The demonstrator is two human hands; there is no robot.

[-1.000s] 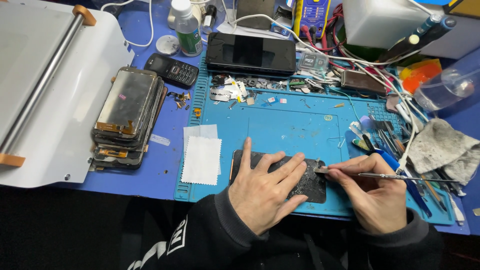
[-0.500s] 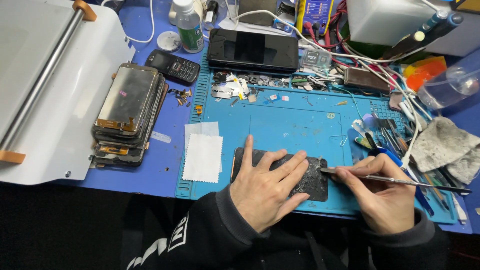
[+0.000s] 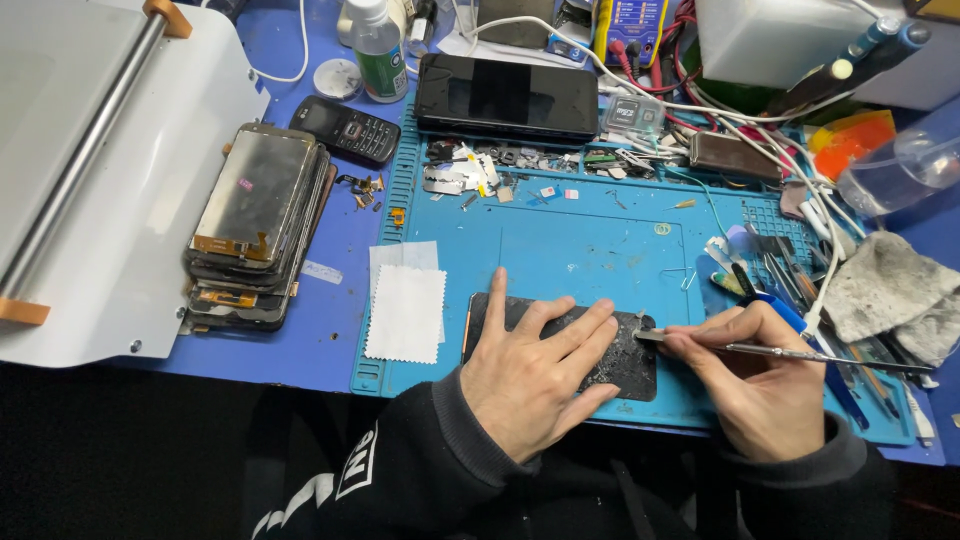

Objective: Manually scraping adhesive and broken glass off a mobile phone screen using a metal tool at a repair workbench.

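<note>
At the far left lies a white machine with a grey metal roller bar (image 3: 80, 170), resting on the blue desk (image 3: 340, 340). Just beside it stands a stack of detached phone screens with dark glass and orange flex tabs (image 3: 255, 225), and behind that a small black keypad phone (image 3: 347, 128) and a white plastic bottle with a green label (image 3: 378, 50). Two white square wipes (image 3: 405, 310) lie overlapping at the left edge of the blue silicone work mat (image 3: 590, 240).

On the mat's near edge lies the dark, cracked phone panel (image 3: 630, 362), flat and lengthwise. The left hand (image 3: 530, 375) presses down on it with fingers spread wide and flat, gripping nothing, only pinning the panel. The right hand (image 3: 755, 385) has its fingers closed narrow around a thin metal scraping tool (image 3: 800, 350), whose tip touches the panel's right end, where the surface looks grey and speckled with debris.

Behind, a large black phone with a dark screen (image 3: 505, 95) lies across the mat's top edge, with small loose screws and scraps (image 3: 480, 175) in front of it. At the right are tangled white cables (image 3: 740, 110), a clear plastic bottle on its side (image 3: 900, 170) and a grey crumpled rag (image 3: 890, 290).

The likely risks: the tool could skid off the edge toward the pinning fingers if pushed too hard, and the cracked glass could splinter under the flat palm's pressure. A steep blade angle might also gouge the panel rather than lift residue.
</note>
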